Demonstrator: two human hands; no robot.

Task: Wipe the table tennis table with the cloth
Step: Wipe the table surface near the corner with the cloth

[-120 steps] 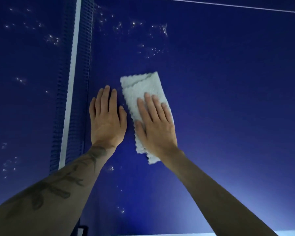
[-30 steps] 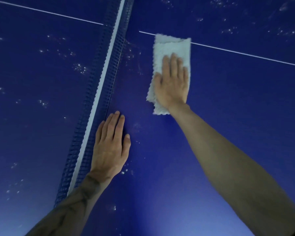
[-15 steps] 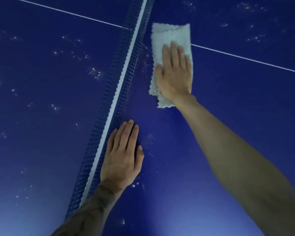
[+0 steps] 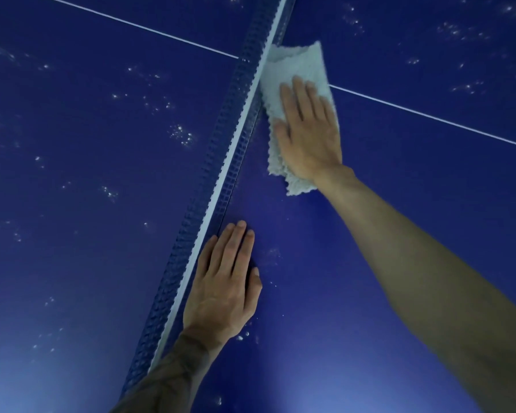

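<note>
A dark blue worktop (image 4: 399,234) fills the view, divided by a low blue net (image 4: 236,138) with a white band and crossed by a thin white line (image 4: 429,116). White specks (image 4: 181,135) are scattered across both halves. A folded white cloth (image 4: 295,70) is pressed flat beneath the right hand (image 4: 309,135), fingers extended, its left edge touching the net. The left hand (image 4: 224,287) is laid flat and empty beside the net, nearer the person. Open blue surface is seen to the right of the cloth.
</note>
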